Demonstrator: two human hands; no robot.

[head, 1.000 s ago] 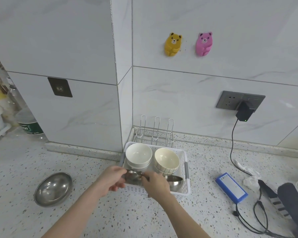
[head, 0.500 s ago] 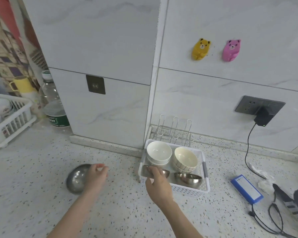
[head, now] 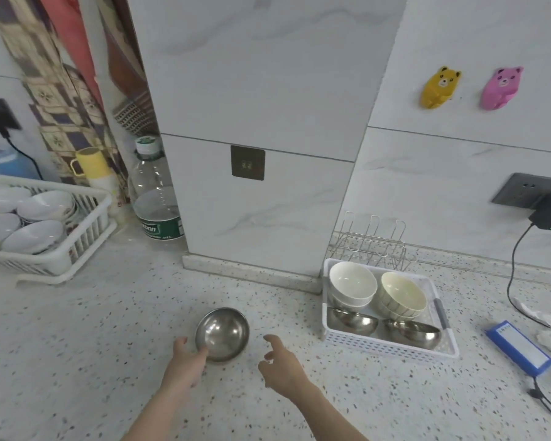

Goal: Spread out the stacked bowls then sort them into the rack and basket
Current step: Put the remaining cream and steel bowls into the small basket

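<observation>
A lone steel bowl point(head: 222, 334) sits upright on the speckled counter. My left hand point(head: 186, 361) touches its near left rim with the fingertips, thumb spread apart to the left. Just right of that bowl my right hand point(head: 280, 364) hovers with its index finger stretched out, holding nothing. The white basket point(head: 388, 348) to the right holds stacked white bowls point(head: 352, 283), stacked cream bowls point(head: 403, 296) and two steel bowls point(head: 352, 321) point(head: 412, 332) in its front row. An empty wire rack point(head: 372, 243) stands behind the basket against the wall.
A white dish drainer point(head: 61, 246) with several white bowls stands at the far left. A water bottle point(head: 155, 198) and a yellow cup point(head: 91, 163) sit beside the wall column. A blue power bank point(head: 519, 346) and black cables point(head: 516, 272) lie at the right.
My right hand has let go of the steel bowl in the basket and moved left, beside the lone bowl. My left hand has come down to that bowl's rim. The view has swung left.
</observation>
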